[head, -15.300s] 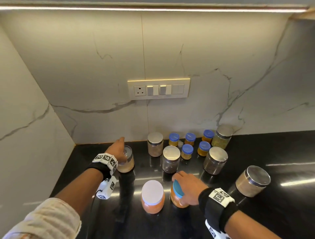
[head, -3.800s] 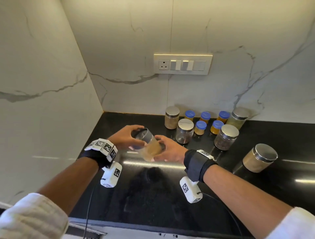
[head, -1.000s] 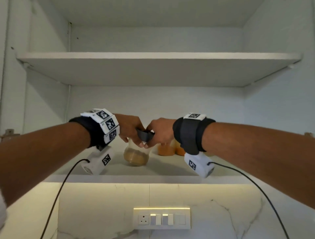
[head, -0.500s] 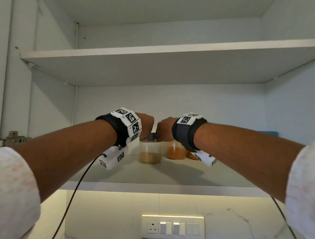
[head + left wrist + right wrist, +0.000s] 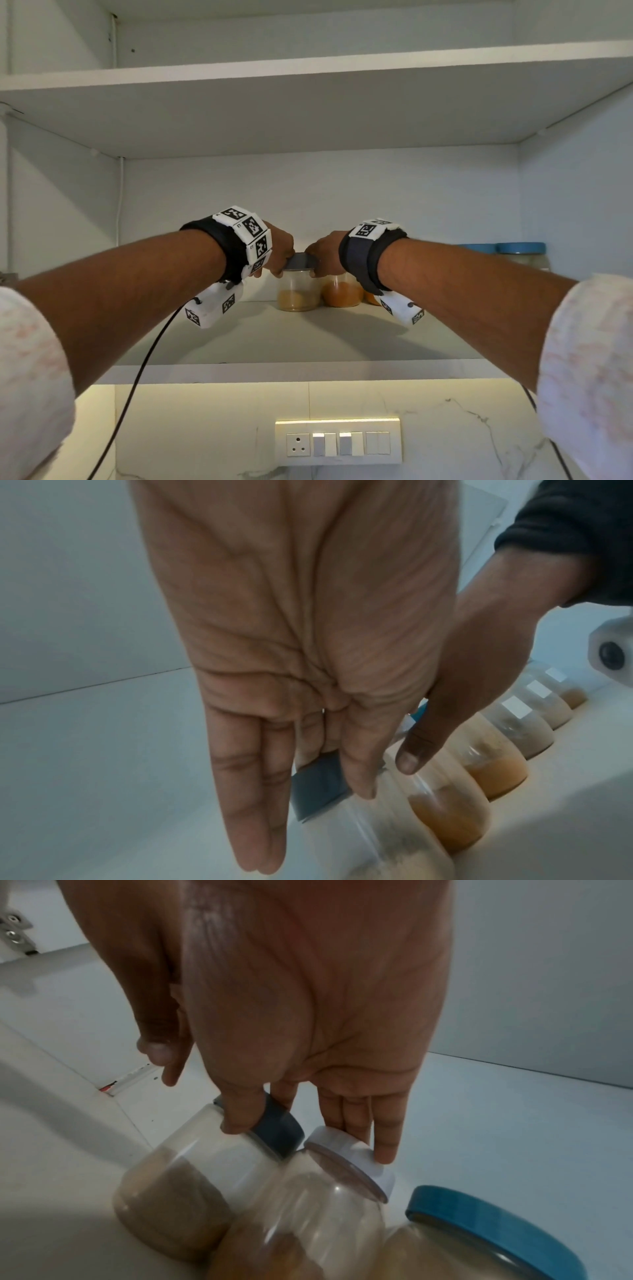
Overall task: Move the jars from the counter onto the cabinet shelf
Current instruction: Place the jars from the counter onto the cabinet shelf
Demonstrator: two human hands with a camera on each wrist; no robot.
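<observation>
A clear jar (image 5: 297,289) with a dark grey lid (image 5: 300,263) and tan powder at its bottom stands upright on the lower cabinet shelf (image 5: 274,339), between the person's two hands. The left hand (image 5: 279,249) touches the lid's left edge, its fingers (image 5: 255,791) nearly straight and held together, thumb on the lid's side. The right hand (image 5: 325,251) meets the lid from the right, thumb pressed on its rim, fingers (image 5: 383,1139) loosely extended and resting on the white lid of the neighbouring orange-filled jar (image 5: 342,291). Both forearms reach up and forward, palms turned down. Whether either hand truly grips the lid cannot be told. More jars (image 5: 514,723) line up to the right, partly hidden behind the right wrist; two blue-lidded ones (image 5: 520,253) stand near the cabinet's right wall.
</observation>
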